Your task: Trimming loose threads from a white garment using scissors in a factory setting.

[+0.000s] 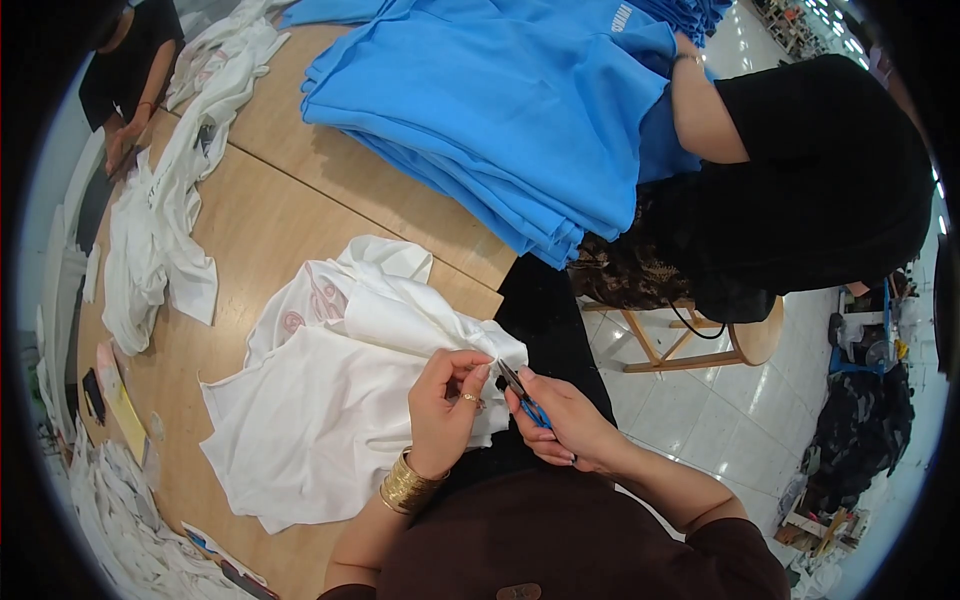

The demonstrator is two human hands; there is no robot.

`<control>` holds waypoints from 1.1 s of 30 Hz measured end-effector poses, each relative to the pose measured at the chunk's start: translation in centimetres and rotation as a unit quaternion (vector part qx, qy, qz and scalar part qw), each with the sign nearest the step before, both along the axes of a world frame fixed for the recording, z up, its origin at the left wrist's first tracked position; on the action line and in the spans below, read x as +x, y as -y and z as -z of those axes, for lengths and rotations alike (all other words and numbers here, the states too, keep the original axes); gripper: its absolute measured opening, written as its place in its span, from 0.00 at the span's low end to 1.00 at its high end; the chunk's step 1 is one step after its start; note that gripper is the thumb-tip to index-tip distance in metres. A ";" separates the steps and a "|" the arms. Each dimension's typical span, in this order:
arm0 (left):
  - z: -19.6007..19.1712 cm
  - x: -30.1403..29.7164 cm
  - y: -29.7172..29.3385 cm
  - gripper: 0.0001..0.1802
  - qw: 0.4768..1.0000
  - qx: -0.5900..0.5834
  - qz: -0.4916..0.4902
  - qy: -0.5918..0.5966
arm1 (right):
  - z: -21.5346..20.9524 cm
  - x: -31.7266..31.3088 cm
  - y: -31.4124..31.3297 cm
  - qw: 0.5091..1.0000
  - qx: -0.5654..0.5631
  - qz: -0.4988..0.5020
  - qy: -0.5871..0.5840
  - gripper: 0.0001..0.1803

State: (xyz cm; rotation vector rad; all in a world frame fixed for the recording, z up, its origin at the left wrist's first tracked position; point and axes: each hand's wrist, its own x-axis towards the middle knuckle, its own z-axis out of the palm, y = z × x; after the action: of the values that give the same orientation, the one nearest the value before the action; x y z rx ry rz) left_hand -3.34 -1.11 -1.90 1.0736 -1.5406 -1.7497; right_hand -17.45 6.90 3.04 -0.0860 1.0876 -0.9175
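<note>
A white garment [330, 430] with a pale pink print lies spread and bunched at the near edge of the table. My left hand [441, 405] is closed in a pinch at its right edge; a thread between the fingertips would be too fine to make out. In my right hand [575, 422] is a pair of small scissors [536, 411] with blue handles. Their dark blades point up and left, close to the garment's edge and my left fingertips. I cannot tell whether the blades touch the cloth.
A tall pile of blue garments [480, 110] covers the far side of the wooden table [270, 215]. A person in black [820, 180] sits at the right, an arm at the pile. Another person [130, 80] is at the far left, beside white cloth [150, 240]. More white cloth [130, 520] lies lower left.
</note>
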 end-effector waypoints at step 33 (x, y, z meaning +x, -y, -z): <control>-0.4 0.6 0.8 0.06 0.988 0.143 0.006 -0.061 | 0.8 0.7 0.3 0.996 -0.057 -0.022 -0.070 0.20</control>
State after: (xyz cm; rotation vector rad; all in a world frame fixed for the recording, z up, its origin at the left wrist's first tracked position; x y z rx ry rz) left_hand -2.73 -1.92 -1.54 1.0685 -1.2507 -2.0484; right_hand -16.77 6.56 2.27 -0.2713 1.1578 -0.9435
